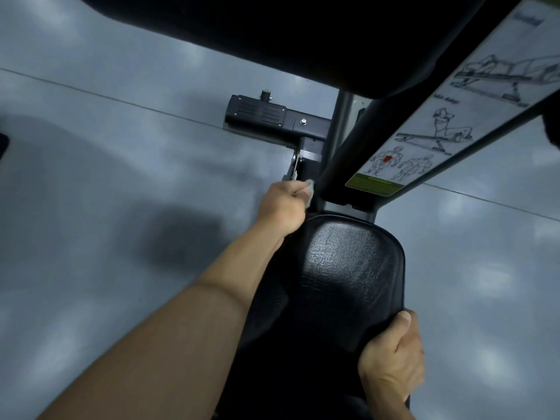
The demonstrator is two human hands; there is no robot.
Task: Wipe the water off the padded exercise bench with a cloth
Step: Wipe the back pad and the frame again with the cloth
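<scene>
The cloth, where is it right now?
In the head view, the cloth is bunched in the left hand, just beyond the seat pad, beside the frame.

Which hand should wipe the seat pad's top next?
Left. The left hand already has the cloth bunched in its grip at the far end of the seat pad. The right hand holds the pad's near edge and has no cloth.
</scene>
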